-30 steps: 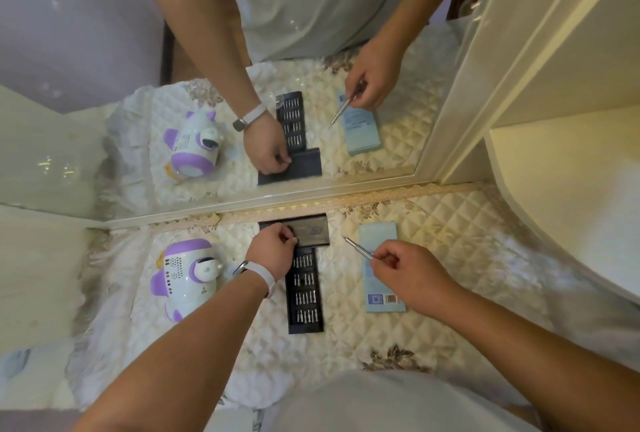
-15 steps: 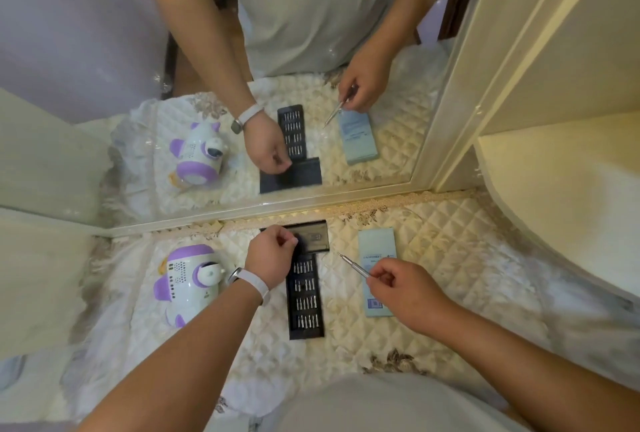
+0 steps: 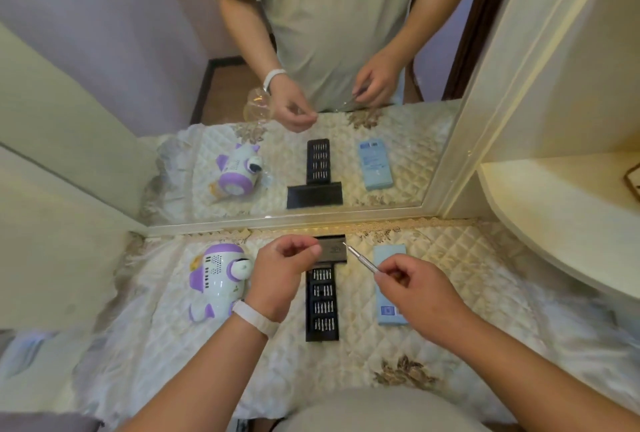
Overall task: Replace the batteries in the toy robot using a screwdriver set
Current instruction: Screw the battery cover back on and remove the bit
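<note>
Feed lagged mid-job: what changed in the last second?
The left hand lifted off the black plastic bit tray, curled in a pinch; any bit is too small to see. The right hand still holds the slim silver screwdriver. The white-and-purple toy robot and tray stayed put.

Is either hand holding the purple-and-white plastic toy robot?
No, the toy robot lies on the quilted cream cloth; the right hand holds a thin silver screwdriver.

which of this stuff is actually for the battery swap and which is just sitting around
For the job:
robot
screwdriver, held in the right hand
bit tray

Lying about:
blue box, untouched
mirror
shelf
cloth
</note>
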